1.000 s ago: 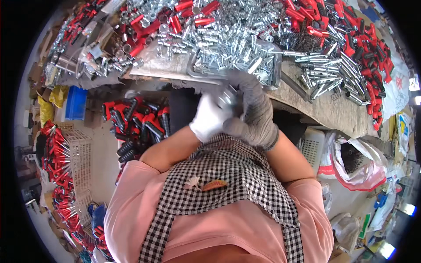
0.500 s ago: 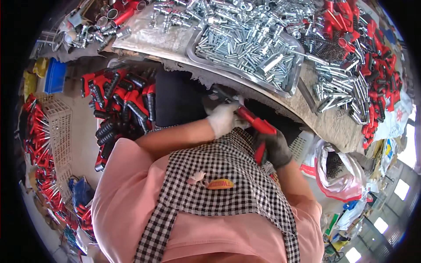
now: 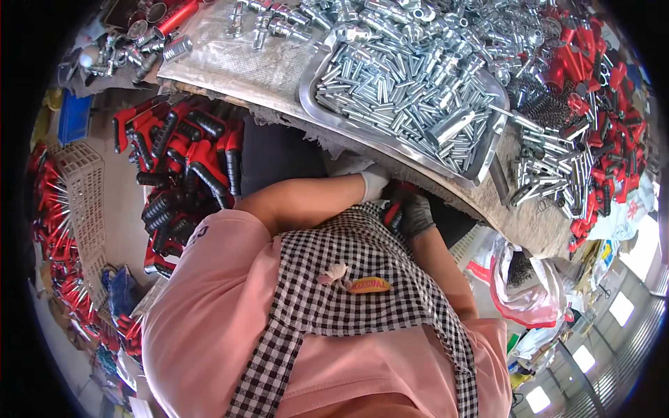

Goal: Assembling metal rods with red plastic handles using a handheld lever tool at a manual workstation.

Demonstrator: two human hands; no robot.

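At the table's front edge, over my lap, my right hand (image 3: 418, 216) in a dark grey glove is closed round a red tool with a black grip (image 3: 393, 213). Most of the tool is in shadow under the edge. My left hand (image 3: 374, 182), in a white glove, reaches beneath the ragged table edge close to the tool's far end. Its fingers are hidden, so what they touch cannot be made out. Above both hands, a metal tray (image 3: 303, 94) full of small shiny pins (image 3: 376, 83) stands on the table.
Red tools with black grips (image 3: 202, 153) lie heaped at my left. Farther left stands a beige plastic crate (image 3: 87, 209). Metal fittings (image 3: 286, 28) and red parts (image 3: 617, 132) cover much of the table (image 3: 209, 66). A white and red bag (image 3: 498, 279) sits at the right.
My left hand has gone forward under the table edge and is now mostly hidden. My right hand and the red tool have shifted slightly inward, and the view has tilted a little.
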